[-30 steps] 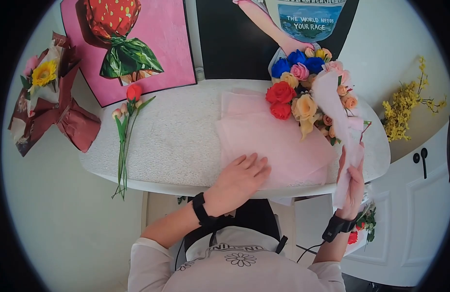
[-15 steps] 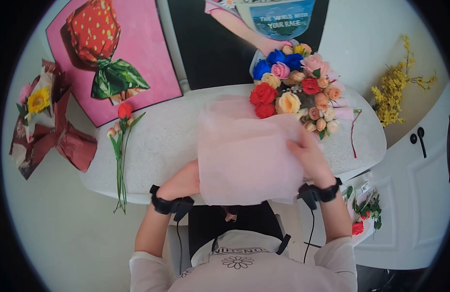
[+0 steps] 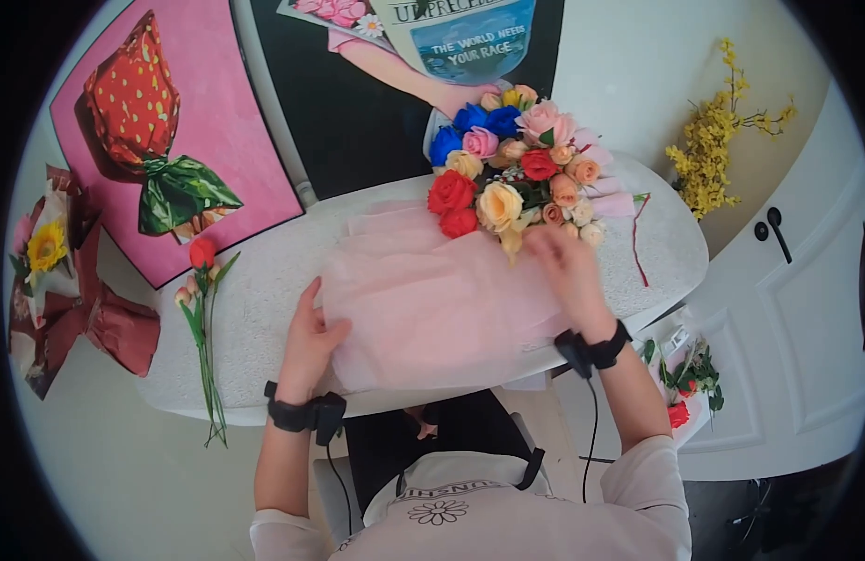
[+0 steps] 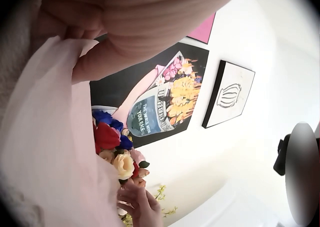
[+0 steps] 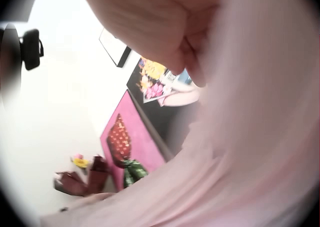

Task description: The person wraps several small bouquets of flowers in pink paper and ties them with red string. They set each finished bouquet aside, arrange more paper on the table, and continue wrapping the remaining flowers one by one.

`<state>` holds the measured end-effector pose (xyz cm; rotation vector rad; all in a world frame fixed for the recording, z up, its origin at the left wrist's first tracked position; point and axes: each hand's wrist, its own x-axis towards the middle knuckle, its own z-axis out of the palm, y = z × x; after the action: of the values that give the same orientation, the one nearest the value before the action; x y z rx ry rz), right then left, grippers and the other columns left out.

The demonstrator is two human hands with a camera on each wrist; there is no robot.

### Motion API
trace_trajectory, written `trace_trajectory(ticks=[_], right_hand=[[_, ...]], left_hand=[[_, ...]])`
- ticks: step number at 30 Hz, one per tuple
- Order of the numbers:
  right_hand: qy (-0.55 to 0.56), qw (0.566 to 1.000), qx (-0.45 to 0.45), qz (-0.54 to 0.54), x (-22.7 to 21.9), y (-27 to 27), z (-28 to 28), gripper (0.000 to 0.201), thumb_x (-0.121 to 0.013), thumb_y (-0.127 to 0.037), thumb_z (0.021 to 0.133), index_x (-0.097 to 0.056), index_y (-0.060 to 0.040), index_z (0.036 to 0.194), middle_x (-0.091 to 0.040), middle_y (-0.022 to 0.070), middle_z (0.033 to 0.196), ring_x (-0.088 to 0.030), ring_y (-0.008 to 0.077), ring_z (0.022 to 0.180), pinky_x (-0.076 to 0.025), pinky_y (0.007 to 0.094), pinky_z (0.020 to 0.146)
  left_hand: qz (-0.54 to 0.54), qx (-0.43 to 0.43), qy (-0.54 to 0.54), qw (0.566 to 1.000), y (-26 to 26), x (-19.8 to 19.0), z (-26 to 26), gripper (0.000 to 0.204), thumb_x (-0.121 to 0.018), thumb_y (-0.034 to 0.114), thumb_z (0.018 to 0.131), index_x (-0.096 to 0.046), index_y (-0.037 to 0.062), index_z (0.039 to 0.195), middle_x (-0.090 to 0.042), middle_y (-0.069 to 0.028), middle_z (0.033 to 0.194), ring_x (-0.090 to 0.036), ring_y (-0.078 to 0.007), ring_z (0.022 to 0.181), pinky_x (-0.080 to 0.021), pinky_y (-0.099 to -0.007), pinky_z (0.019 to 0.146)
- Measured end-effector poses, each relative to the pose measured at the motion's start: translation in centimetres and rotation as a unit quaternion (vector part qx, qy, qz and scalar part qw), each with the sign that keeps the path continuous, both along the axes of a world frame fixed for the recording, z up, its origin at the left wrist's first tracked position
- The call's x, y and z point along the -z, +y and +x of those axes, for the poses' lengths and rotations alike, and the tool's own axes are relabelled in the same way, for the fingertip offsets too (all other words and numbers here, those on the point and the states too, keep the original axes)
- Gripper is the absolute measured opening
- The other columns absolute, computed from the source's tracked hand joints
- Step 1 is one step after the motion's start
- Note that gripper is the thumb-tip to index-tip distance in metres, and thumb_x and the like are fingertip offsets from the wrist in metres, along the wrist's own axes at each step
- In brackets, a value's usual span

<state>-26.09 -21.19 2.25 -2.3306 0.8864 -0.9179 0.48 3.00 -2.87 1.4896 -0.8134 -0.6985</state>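
A pale pink translucent sheet [image 3: 432, 318] lies in layers at the table's front, its folds rising toward the hands in both wrist views. My left hand [image 3: 311, 346] is at its left edge, and in the left wrist view the thumb [image 4: 90, 64] and fingers pinch that edge. My right hand [image 3: 575, 280] holds the upper right part beside the flowers; curled fingers [image 5: 192, 62] meet the sheet in the right wrist view. Just behind lies a bouquet [image 3: 500, 206] of red, blue, cream, pink and peach flowers, partly in pink wrap.
Red and pink tulips [image 3: 206, 327] lie at the table's left. A dark red stem [image 3: 640, 243] is on the right. A maroon-wrapped bouquet [image 3: 119, 323] stands far left, yellow blossoms [image 3: 708, 159] far right. Two paintings stand behind the table [image 3: 666, 243]. Below right are more flowers [image 3: 690, 379].
The raised sheet has come down and spread wider over the table. My left hand has come out from behind it to its left edge; my right hand has moved up beside the bouquet.
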Motion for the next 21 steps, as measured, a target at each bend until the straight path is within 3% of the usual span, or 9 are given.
trace_trajectory(ticks=[3,6,9,11,14,16,17,20,21], right_hand=[[-0.027,0.982,0.151,-0.114,-0.3,-5.3,-3.2,0.021,-0.061,-0.004,0.081,-0.062,-0.0031,0.102,-0.064,0.0167,0.104,-0.063,0.0340,0.091,-0.051,0.0409,0.076],[-0.002,0.976,0.118,-0.181,2.6,-12.8,-5.5,0.026,-0.062,-0.005,0.080,-0.062,-0.0046,0.106,-0.064,0.0165,0.105,-0.062,0.0354,0.094,-0.050,0.0425,0.079],[0.078,0.960,0.006,-0.269,3.3,-15.4,-5.5,0.027,-0.060,-0.003,0.080,-0.062,-0.0043,0.107,-0.064,0.0161,0.105,-0.061,0.0359,0.097,-0.048,0.0438,0.084],[0.118,0.963,-0.018,-0.242,3.7,-16.5,-5.2,0.029,-0.059,-0.001,0.079,-0.062,-0.0032,0.108,-0.062,0.0155,0.101,-0.059,0.0356,0.097,-0.048,0.0449,0.086],[0.166,0.958,-0.032,-0.232,3.8,-17.6,-5.3,0.031,-0.059,-0.001,0.078,-0.063,-0.0032,0.109,-0.061,0.0151,0.097,-0.059,0.0353,0.095,-0.048,0.0444,0.084],[0.180,0.950,-0.049,-0.252,3.5,-18.2,-5.8,0.032,-0.059,0.000,0.078,-0.063,-0.0031,0.110,-0.060,0.0150,0.096,-0.059,0.0352,0.094,-0.048,0.0441,0.082],[0.156,0.958,-0.060,-0.232,3.3,-18.4,-6.1,0.032,-0.059,0.001,0.077,-0.063,-0.0030,0.109,-0.061,0.0151,0.096,-0.059,0.0356,0.093,-0.048,0.0438,0.082],[0.100,0.977,-0.082,-0.170,2.3,-17.8,-7.0,0.034,-0.060,0.003,0.078,-0.062,-0.0015,0.111,-0.061,0.0152,0.098,-0.058,0.0349,0.094,-0.047,0.0417,0.084],[0.090,0.982,-0.081,-0.147,1.4,-16.9,-7.5,0.035,-0.060,0.003,0.080,-0.060,-0.0004,0.114,-0.061,0.0149,0.101,-0.058,0.0333,0.095,-0.047,0.0401,0.087]], left_hand=[[-0.017,-0.033,0.030,0.999,0.3,-0.2,-0.1,0.075,-0.061,-0.002,0.086,-0.022,-0.0004,0.150,-0.066,-0.0122,0.111,-0.064,-0.0165,0.096,-0.051,-0.0294,0.086],[-0.020,-0.018,0.018,0.999,0.0,-0.6,-0.6,0.076,-0.061,-0.003,0.085,-0.021,-0.0001,0.151,-0.062,-0.0139,0.120,-0.061,-0.0180,0.105,-0.049,-0.0309,0.092],[-0.006,0.017,-0.071,0.997,-0.6,0.0,-0.9,0.079,-0.061,-0.004,0.085,-0.018,-0.0002,0.152,-0.053,-0.0168,0.134,-0.055,-0.0195,0.118,-0.044,-0.0316,0.099],[0.023,0.007,-0.162,0.987,-0.7,-0.1,-1.0,0.082,-0.062,-0.005,0.085,-0.016,-0.0003,0.153,-0.044,-0.0182,0.143,-0.049,-0.0200,0.125,-0.041,-0.0316,0.102],[0.051,-0.028,-0.116,0.992,-1.0,-1.4,-1.4,0.088,-0.063,-0.006,0.083,-0.014,0.0039,0.155,-0.037,-0.0182,0.148,-0.046,-0.0191,0.127,-0.039,-0.0303,0.103],[0.027,-0.010,-0.135,0.990,-0.9,-1.0,-1.1,0.087,-0.065,-0.004,0.082,-0.019,0.0064,0.154,-0.037,-0.0172,0.149,-0.046,-0.0205,0.127,-0.039,-0.0311,0.103],[0.014,0.000,-0.145,0.989,-0.9,-1.0,-0.9,0.086,-0.066,-0.004,0.081,-0.022,0.0076,0.154,-0.037,-0.0167,0.149,-0.046,-0.0212,0.127,-0.039,-0.0315,0.104],[0.108,-0.005,-0.214,0.971,-0.2,-2.2,-1.6,0.081,-0.070,0.001,0.079,-0.032,0.0080,0.150,-0.038,-0.0163,0.149,-0.046,-0.0254,0.129,-0.040,-0.0333,0.105],[0.092,-0.030,-0.282,0.955,-0.1,-1.6,-1.5,0.079,-0.071,0.003,0.078,-0.035,0.0069,0.148,-0.038,-0.0165,0.149,-0.045,-0.0271,0.130,-0.039,-0.0343,0.105]])
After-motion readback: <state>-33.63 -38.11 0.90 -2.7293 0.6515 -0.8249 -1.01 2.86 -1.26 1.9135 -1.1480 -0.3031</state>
